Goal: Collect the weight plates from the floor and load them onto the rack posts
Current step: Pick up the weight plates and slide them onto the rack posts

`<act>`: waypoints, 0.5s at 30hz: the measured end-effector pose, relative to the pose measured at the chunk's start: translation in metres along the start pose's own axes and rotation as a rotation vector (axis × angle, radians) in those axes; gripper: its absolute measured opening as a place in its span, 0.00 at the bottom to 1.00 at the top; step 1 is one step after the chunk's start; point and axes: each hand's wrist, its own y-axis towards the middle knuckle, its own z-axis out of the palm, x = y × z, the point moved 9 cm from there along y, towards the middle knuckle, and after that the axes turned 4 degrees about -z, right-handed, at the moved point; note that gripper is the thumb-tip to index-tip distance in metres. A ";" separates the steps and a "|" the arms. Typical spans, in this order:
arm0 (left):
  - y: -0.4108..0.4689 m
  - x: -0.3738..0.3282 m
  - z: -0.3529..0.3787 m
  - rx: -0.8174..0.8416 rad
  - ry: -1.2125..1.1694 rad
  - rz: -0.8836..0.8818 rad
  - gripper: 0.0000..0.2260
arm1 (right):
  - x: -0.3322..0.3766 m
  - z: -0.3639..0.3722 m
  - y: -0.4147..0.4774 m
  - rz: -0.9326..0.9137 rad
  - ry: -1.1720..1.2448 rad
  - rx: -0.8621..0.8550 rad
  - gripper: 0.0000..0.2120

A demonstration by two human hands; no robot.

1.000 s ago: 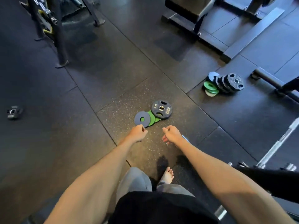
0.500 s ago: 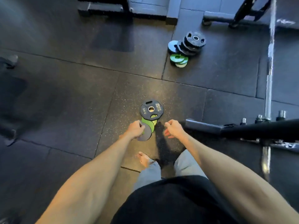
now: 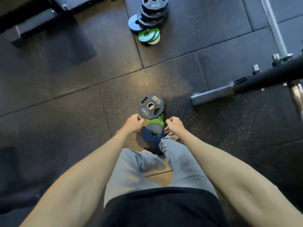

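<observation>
A short overlapping row of weight plates lies on the rubber floor before me: a black 5 kg plate (image 3: 150,105), green plates (image 3: 155,122) and a blue-grey plate (image 3: 151,134) closest to my legs. My left hand (image 3: 133,123) hangs just left of the blue-grey plate and my right hand (image 3: 173,125) just right of it. Both have loosely curled fingers that hold nothing. Whether the fingertips touch the plate's edge is unclear. A second pile sits farther off: black plates (image 3: 153,12), a blue plate (image 3: 133,24) and green plates (image 3: 147,36).
A steel barbell (image 3: 275,31) lies at the right. A black padded bar with a grey steel foot (image 3: 213,95) reaches in from the right, close to the near plates. A dark equipment frame (image 3: 32,22) stands at the top left. My bare feet are just behind the plates.
The view has swung so the near plates lie straight ahead and closer. Both hands have come down to either side of the blue-grey plate. The plates have not moved.
</observation>
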 end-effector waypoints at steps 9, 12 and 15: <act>0.190 0.045 0.003 -0.007 0.198 -0.051 0.11 | -0.056 0.052 0.126 0.177 0.217 -0.107 0.07; 0.245 0.036 0.011 -0.016 0.222 -0.034 0.08 | -0.086 0.069 0.189 0.218 0.242 -0.180 0.08; 0.322 0.043 0.026 -0.028 0.241 -0.013 0.12 | -0.115 0.091 0.254 0.263 0.290 -0.223 0.17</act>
